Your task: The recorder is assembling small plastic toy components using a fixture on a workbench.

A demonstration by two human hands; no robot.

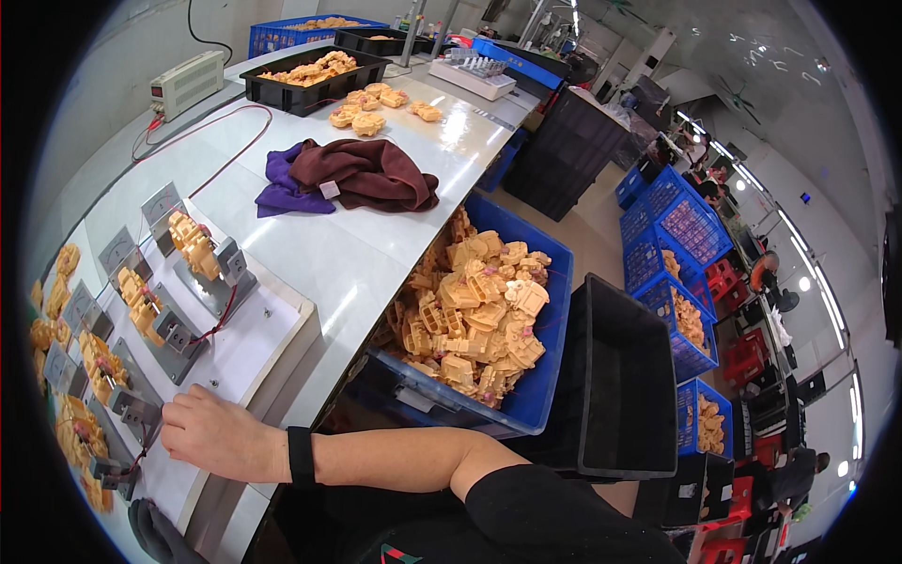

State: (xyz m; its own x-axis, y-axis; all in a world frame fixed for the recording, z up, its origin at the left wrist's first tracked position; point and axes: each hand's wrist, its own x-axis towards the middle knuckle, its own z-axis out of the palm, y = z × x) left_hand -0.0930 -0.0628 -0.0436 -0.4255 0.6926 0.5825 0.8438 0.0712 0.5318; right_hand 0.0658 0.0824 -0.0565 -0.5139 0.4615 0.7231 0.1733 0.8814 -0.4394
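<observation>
My right hand (214,434), with a black wristband, rests over the white board (272,362) at the lower left. Its fingers are curled, and whatever they hold is hidden. Close to the fingertips is a grey metal fixture (132,409) gripping a tan plastic part (101,365). Several such fixtures stand in a row, each with a tan part, such as this farthest part (193,244). Small dial meters (117,249) stand behind them, and red and black wires (218,324) run from the fixtures. My left hand is not visible.
A blue crate (561,310) piled with tan parts stands right of the table, beside a black bin (625,376). Purple and maroon cloths (371,174) lie on the table. Farther back are loose parts (368,123), a black tray (301,99) and a power supply (188,85).
</observation>
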